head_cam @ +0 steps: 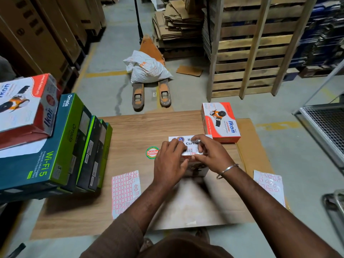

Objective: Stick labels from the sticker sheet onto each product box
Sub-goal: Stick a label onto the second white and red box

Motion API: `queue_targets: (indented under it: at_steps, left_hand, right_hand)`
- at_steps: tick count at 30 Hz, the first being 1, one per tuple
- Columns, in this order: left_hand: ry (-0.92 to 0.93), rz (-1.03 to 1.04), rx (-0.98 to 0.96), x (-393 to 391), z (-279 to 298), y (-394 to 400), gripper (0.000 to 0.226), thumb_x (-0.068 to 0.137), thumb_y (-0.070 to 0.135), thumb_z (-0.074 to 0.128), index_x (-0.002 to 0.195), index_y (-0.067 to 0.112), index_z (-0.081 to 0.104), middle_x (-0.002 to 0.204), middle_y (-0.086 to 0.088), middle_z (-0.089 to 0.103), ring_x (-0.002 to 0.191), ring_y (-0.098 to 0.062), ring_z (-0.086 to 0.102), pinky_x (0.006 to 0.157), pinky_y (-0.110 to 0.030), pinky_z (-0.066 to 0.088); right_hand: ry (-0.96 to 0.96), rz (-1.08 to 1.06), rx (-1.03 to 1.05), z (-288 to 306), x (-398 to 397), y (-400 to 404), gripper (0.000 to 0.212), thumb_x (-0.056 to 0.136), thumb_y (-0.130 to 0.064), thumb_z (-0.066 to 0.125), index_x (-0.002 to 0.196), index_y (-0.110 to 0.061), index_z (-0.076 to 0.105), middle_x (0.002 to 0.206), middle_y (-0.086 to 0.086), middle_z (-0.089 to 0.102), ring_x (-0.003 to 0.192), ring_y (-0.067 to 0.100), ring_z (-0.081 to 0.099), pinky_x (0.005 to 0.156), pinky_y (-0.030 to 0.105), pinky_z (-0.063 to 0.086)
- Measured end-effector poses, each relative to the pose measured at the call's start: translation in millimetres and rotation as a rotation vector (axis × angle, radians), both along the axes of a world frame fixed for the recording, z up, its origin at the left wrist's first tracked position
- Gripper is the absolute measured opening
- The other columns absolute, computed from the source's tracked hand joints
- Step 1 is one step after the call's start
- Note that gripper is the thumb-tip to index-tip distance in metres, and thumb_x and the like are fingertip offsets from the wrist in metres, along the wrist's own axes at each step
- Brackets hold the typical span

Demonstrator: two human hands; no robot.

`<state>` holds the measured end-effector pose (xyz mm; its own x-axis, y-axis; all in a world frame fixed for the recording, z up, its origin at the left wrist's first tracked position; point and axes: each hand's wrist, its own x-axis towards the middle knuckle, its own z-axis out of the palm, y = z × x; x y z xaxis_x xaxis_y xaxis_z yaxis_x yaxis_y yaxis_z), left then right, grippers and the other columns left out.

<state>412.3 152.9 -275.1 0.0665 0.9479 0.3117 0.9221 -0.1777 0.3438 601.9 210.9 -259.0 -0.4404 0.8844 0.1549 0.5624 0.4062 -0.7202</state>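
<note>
A small white product box (197, 169) with a dark picture on its side stands upright at the middle of the wooden table (141, 131). My left hand (170, 162) grips its left side. My right hand (211, 153) pinches its top edge, fingers curled over the top. A small red-bordered label (193, 154) shows on that top edge between my thumbs. One sticker sheet (123, 192) with several red-bordered labels lies left of my left forearm. A second, mostly peeled sheet (269, 183) lies to the right of my right forearm.
An orange and white Ikon box (221, 121) sits at the table's far right. Green and teal Omada boxes (55, 146) stand at the left, with another Ikon box (26, 103) on top. A white printed carton label (186, 140) and a round sticker (151, 152) lie behind my hands. A pallet jack (150, 94) stands on the floor beyond.
</note>
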Motion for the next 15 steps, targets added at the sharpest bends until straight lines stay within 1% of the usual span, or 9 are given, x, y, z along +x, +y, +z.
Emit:
queue_targets:
  at_steps: [3,5,7,9,11,12,15]
  left_hand:
    - [0.002,-0.001,-0.007,-0.4,0.7,-0.2,0.034,0.077,0.035,0.074,0.106,0.025,0.059,0.115,0.010,0.054,0.103,-0.023,0.049,0.070,-0.040,0.048]
    - [0.005,-0.002,-0.004,-0.3,0.9,-0.6,0.035,0.076,0.035,0.074,0.106,0.026,0.058,0.115,0.011,0.053,0.104,-0.022,0.049,0.069,-0.038,0.048]
    - [0.000,-0.004,0.004,-0.3,0.8,-0.8,0.035,0.076,0.035,0.075,0.106,0.026,0.058,0.115,0.012,0.053,0.103,-0.022,0.049,0.070,-0.038,0.048]
    - [-0.001,-0.005,0.009,0.0,1.0,-0.9,0.035,0.076,0.035,0.075,0.105,0.026,0.058,0.114,0.012,0.053,0.103,-0.022,0.049,0.069,-0.037,0.047]
    - [0.003,-0.010,0.019,0.1,0.6,-0.9,0.035,0.077,0.036,0.075,0.106,0.026,0.059,0.115,0.010,0.054,0.103,-0.023,0.049,0.069,-0.037,0.047]
    - [0.003,-0.010,0.026,0.2,0.3,-0.9,0.035,0.076,0.035,0.075,0.106,0.025,0.059,0.115,0.010,0.055,0.103,-0.023,0.049,0.069,-0.037,0.047]
    - [-0.005,-0.006,0.033,0.6,0.5,-1.3,0.036,0.075,0.032,0.076,0.106,0.025,0.060,0.116,0.010,0.055,0.102,-0.023,0.050,0.069,-0.037,0.047]
  right_hand:
    - [-0.048,-0.023,0.023,-0.3,-3.8,-0.3,0.053,0.072,-0.010,0.079,0.122,-0.018,0.061,0.080,-0.006,0.051,0.072,0.007,0.046,0.065,0.024,0.036]
    - [-0.081,-0.004,0.062,-0.7,-5.6,-1.3,0.055,0.068,-0.015,0.072,0.122,-0.015,0.062,0.082,-0.012,0.048,0.078,0.012,0.046,0.069,0.025,0.033]
    - [-0.075,0.015,0.059,-0.4,-4.6,-2.8,0.058,0.066,-0.019,0.071,0.124,-0.015,0.063,0.085,-0.016,0.046,0.080,0.010,0.045,0.070,0.020,0.033]
    - [-0.035,0.020,0.017,-0.3,-0.4,-2.4,0.060,0.069,-0.021,0.078,0.126,-0.018,0.062,0.084,-0.009,0.051,0.076,0.007,0.047,0.069,0.014,0.035]
    - [0.005,0.005,-0.016,-1.3,2.8,-1.1,0.060,0.072,-0.018,0.085,0.127,-0.019,0.062,0.083,-0.002,0.055,0.073,0.007,0.049,0.066,0.018,0.039]
    - [0.013,-0.004,-0.013,-2.4,2.6,-0.8,0.059,0.072,-0.014,0.086,0.126,-0.019,0.062,0.082,-0.002,0.055,0.072,0.007,0.049,0.066,0.021,0.040]
    - [-0.005,-0.011,0.066,-4.6,-3.6,-2.6,0.058,0.070,-0.006,0.083,0.124,-0.014,0.063,0.081,-0.012,0.048,0.075,0.008,0.044,0.069,0.025,0.035]
